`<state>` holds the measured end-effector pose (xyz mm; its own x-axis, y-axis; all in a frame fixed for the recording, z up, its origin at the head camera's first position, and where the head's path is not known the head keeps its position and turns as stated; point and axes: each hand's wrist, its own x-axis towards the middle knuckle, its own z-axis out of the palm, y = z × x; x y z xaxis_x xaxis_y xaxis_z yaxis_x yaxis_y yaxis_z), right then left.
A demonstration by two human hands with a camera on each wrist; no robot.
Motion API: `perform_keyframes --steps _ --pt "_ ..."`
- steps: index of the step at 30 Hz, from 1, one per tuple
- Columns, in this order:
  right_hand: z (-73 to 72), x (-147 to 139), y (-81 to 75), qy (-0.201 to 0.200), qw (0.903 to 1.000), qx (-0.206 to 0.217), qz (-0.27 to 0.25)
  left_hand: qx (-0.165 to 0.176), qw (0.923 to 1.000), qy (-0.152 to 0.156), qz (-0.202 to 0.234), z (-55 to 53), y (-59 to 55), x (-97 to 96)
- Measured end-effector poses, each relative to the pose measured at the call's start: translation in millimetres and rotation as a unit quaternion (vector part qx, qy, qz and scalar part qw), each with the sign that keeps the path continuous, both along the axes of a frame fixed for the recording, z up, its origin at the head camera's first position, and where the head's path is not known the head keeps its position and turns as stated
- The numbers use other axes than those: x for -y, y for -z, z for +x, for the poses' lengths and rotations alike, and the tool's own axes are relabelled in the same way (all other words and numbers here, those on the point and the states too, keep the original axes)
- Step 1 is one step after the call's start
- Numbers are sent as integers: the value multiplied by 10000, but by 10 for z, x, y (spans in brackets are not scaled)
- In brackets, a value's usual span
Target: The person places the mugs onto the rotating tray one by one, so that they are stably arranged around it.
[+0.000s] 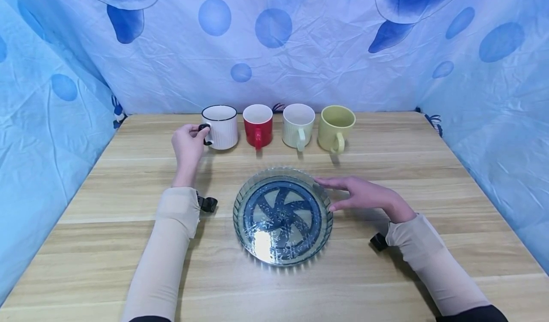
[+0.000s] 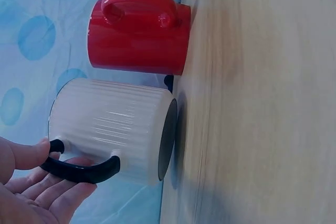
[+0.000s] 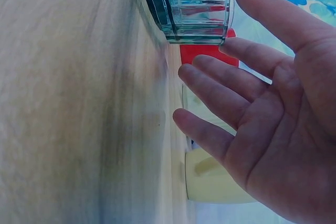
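A tall white ribbed mug with a black rim [image 1: 225, 135] is held at the far left of the scene by the left hand [image 1: 188, 143]; its curved black handle [image 2: 79, 172] is pinched between thumb and fingers. The mug is slightly tilted, and its dark underside is exposed in the left wrist view; whether the table is touched by its edge cannot be told. To the right of it, a row is formed by three upright mugs: a glossy red mug [image 1: 251, 132], a pale mint ribbed mug [image 1: 291, 132] and a yellow-green mug [image 1: 328, 134]. Their handles are turned toward the near side.

Nearer, around the middle, a large round dish of clear fluted glass [image 1: 238, 217] is set, with a dark blue pinwheel pattern seen in its floor. The right hand [image 1: 364, 194] is held at the dish's right side with fingers extended and spread, thumb and index fingertip brought to the rim; firm contact cannot be confirmed.

Both forearms are covered by beige sleeves [image 1: 156, 250]. A light wood-grain table [image 1: 377, 284] is bordered at the far side by a blue curtain [image 1: 309, 69] printed with whales and circles.
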<state>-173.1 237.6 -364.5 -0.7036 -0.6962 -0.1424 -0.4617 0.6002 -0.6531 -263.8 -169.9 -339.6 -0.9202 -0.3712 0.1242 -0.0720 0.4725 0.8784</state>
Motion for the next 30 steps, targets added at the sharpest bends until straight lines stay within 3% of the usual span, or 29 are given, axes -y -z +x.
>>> perform_keyframes --steps 17,24,30 --pt "-11 0 -8 -73 10000 -38 31 224 9994 -93 257 34 -87 47" --pt "-11 9 -24 -60 10000 5 -18 53 9992 -166 348 75 -232 33" --pt "1 9 -12 -92 9999 105 -63 -225 9972 -127 702 125 -323 8"
